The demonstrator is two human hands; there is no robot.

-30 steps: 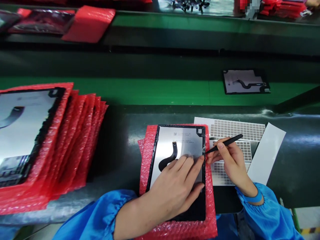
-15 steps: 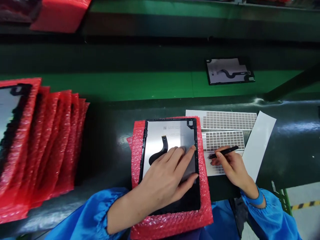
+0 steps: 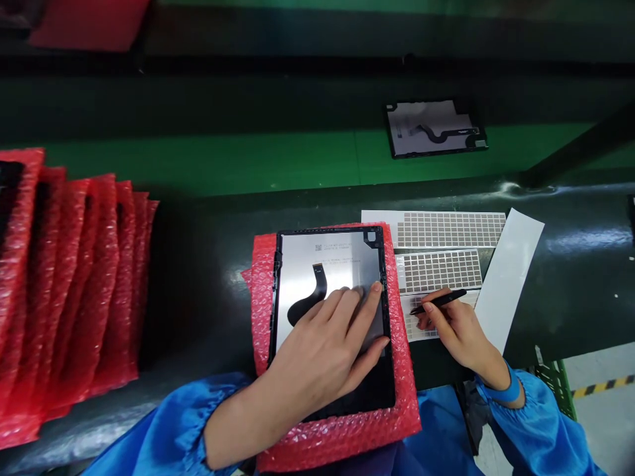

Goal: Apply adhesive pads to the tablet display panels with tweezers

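Note:
My left hand [image 3: 317, 350] lies with fingers spread over the back of a tablet display panel [image 3: 342, 248], its index fingertip at the panel's right edge. A curled black flex cable [image 3: 313, 297] shows beside the knuckles. Beneath the panel is a red bubble-wrap bag [image 3: 404, 370]. My right hand [image 3: 456, 330] grips a pair of slim black tweezers [image 3: 446, 297], tip pointing left, low over the nearest sticker sheet [image 3: 409, 324]. I cannot make out anything at the tip. Two more sheets of small grey squares, a middle sheet [image 3: 439, 271] and a back sheet [image 3: 451, 228], lie beyond.
Red bubble-wrap bags [image 3: 74, 284] stand in a leaning row at the left. A white strip [image 3: 510, 277] lies right of the sheets. Another display panel [image 3: 436, 129] rests on the green strip behind. A dark bar [image 3: 580, 155] slants in from the right.
The whole view has shifted a little, so most things sit slightly further left and higher. Both hands keep nearly the same pose, the tweezers still over the nearest sheet.

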